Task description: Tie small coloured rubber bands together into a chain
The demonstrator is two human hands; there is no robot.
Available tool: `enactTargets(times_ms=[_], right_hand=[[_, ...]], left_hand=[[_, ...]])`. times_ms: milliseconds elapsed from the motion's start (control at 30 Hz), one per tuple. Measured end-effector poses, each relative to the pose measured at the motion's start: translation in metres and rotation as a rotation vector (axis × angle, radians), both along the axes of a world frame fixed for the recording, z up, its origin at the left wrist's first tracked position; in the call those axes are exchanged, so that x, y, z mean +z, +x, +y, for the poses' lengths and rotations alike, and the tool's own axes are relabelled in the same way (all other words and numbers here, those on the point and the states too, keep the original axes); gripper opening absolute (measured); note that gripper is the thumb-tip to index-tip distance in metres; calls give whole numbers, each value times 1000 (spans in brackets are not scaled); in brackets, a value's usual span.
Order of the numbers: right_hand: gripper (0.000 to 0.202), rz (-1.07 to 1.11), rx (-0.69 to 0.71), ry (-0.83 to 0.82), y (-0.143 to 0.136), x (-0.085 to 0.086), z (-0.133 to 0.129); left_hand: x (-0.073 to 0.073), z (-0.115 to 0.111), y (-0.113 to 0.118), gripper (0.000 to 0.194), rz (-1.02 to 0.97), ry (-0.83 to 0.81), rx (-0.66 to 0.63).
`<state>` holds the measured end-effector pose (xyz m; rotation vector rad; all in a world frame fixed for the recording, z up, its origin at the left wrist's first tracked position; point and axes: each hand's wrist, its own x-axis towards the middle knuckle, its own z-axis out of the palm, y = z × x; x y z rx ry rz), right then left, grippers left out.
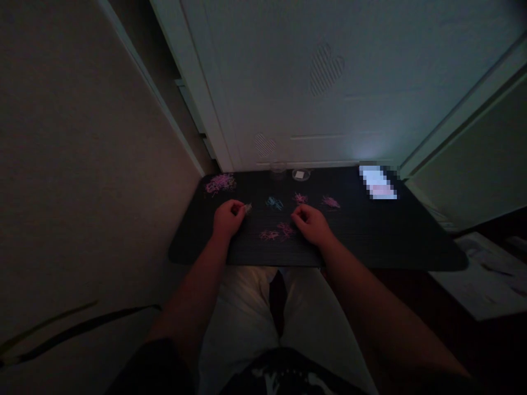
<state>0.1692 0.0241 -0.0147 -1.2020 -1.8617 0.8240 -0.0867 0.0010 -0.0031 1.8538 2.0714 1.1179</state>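
Clock positions are being taken from the blue pile [274, 203], twelve pointing away from the person. Two pink piles are lying nearest: a pale one [269, 235] towards six, a darker one [285, 230] towards five. The right hand [310, 224] is hovering at four, fingertips narrowly drawn together; whether a strand is between them, I cannot tell. The left hand [228, 219] is resting between eight and nine, its narrow pinch meeting the beige pile [248, 208] at nine; what it is gripping, I cannot tell. Red [300, 198] and magenta [330, 202] piles are sitting at three; a mixed heap [220, 183] is lying towards ten.

In my judgement, strands are being separated by colour; the next move is calling for a fine pinch, without disturbing neighbouring piles.

Writing: the shirt [284, 373] is showing unreadable white print. Beyond a clear tub [278, 171] at twelve, the lid [301, 174] is carrying a white square, no legible text. The phone [377, 182], towards two, is displaying only blurred blocks.
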Motion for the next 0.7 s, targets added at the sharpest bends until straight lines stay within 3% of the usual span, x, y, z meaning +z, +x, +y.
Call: enactTargets(times_ms=[167,367,567,700], right_hand=[[11,-180,56,8,-1,1,1],[30,-174,148,-40,4,2,4],[33,-237,146,57,3,4,1],[21,-307,149,111,0,3,2]], left_hand=[[-4,3,-4,17,-53,5,62],[-10,6,-5,17,-50,-5,58],[-11,6,-5,20,-47,-24,59],[-9,5,-5,21,-62,-11,68]])
